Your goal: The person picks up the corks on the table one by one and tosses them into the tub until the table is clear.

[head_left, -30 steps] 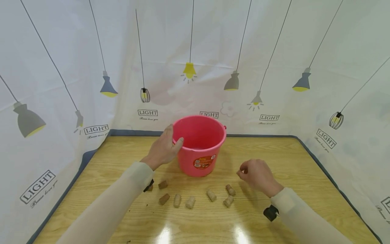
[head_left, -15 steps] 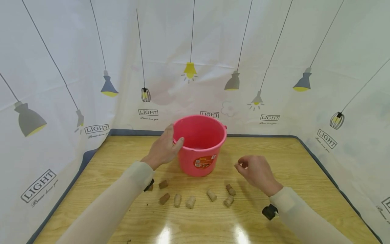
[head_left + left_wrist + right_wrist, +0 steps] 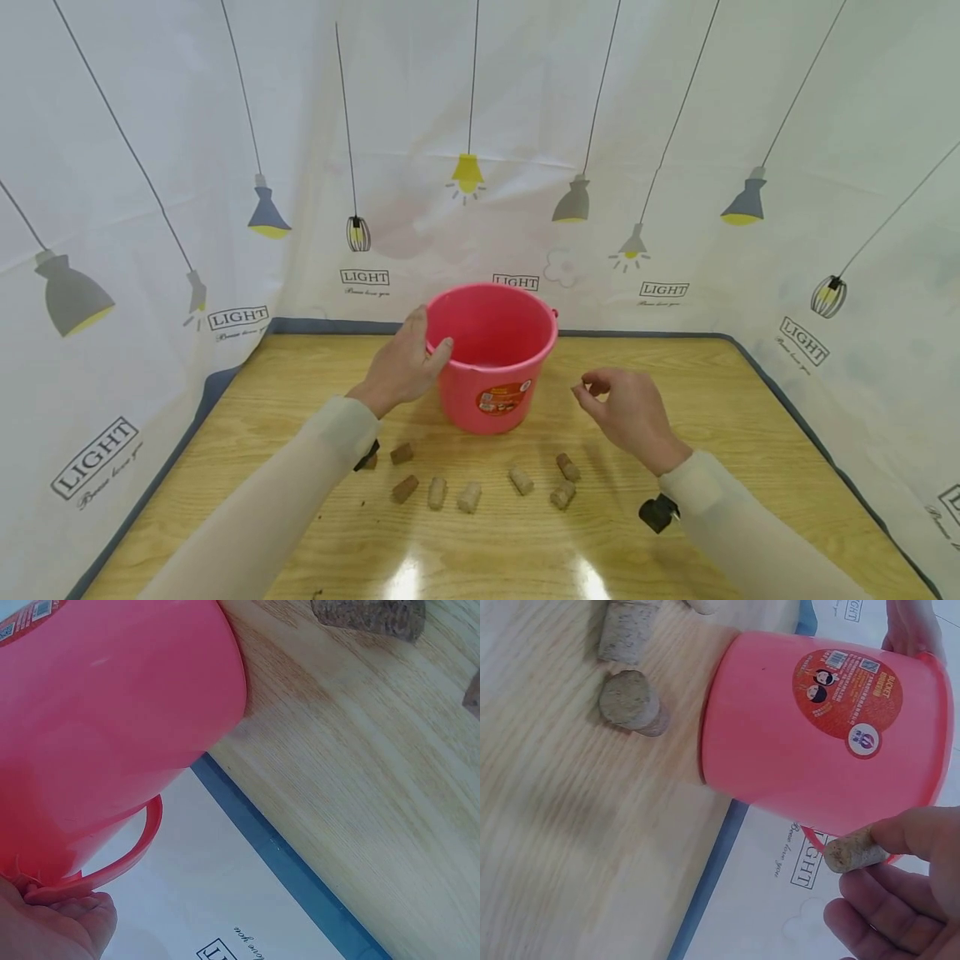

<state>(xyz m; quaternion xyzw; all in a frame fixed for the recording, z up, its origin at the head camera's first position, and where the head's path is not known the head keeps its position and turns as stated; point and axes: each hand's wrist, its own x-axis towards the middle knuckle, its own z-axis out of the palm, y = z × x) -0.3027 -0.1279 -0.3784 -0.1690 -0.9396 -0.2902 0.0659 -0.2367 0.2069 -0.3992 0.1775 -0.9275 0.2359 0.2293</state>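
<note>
A pink bucket point(image 3: 463, 404) stands upright at the back middle of the table. My left hand point(image 3: 405, 362) grips its left rim, the thumb over the edge; in the left wrist view the bucket's handle point(image 3: 139, 844) hangs beside the fingers. To the right of the bucket, above the table, my right hand point(image 3: 633, 412) pinches a cork point(image 3: 849, 851) between thumb and fingers, plain in the right wrist view. Several pale corks point(image 3: 469, 497) lie in front of the bucket. Darker brown corks point(image 3: 405, 489) lie to the left, one partly hidden by the left wrist.
The wooden table point(image 3: 480, 554) is bordered by a white curtain point(image 3: 675, 250) with printed lamps, edged in blue. A red label point(image 3: 847, 694) is on the bucket's front. Small dark specks dot the table's left part.
My right hand has risen and moved slightly left and away from me, nearer the bucket, with the cork in its fingers. The left hand, bucket and lying corks keep their places.
</note>
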